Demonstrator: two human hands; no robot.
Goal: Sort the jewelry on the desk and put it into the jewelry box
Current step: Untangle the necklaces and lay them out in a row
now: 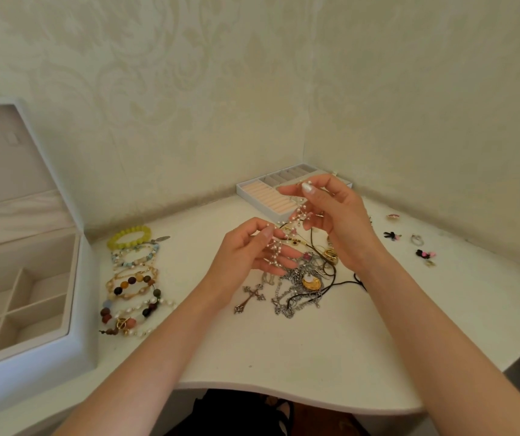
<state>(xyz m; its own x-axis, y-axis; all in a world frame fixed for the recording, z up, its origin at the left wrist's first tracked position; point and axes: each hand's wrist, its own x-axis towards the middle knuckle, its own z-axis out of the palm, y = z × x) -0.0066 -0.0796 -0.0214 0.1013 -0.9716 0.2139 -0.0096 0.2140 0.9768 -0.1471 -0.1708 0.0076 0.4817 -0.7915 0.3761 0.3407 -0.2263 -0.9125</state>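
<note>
1. The white jewelry box (74, 309) stands open at the left end of the desk (315, 357). No jewelry shows in the divided compartments in view, so the putting-away seems not yet begun.
2. Just right of the box, the beaded bracelets (133, 278) lie in a neat row, with a yellow bead bracelet (129, 236) at the far end. This group looks sorted but is still outside the box.
3. The left hand (252, 253) is raised over the desk. Its thumb and fingers pinch the lower end of a pearl strand (296, 217).
4. The pearl strand hangs in the air between the two hands, above the pile. It looks partly caught up with a dark cord, so the step in hand is probably freeing it.
5. The right hand (337, 221) is higher, and its fingertips pinch the upper end of the same strand.
6. Below the hands lies a tangle of necklaces (296, 294) with silver chains, dark cord and a gold pendant (311, 283). A cross pendant (249, 298) lies just left of it. This is the largest unsorted part.
7. Behind the hands, a ring tray (252, 191) sits in the corner, apart from the box. The hands hide part of it.
8. Farther right, small earrings and rings (417, 239) lie spread out, grouped but not stored.
</note>
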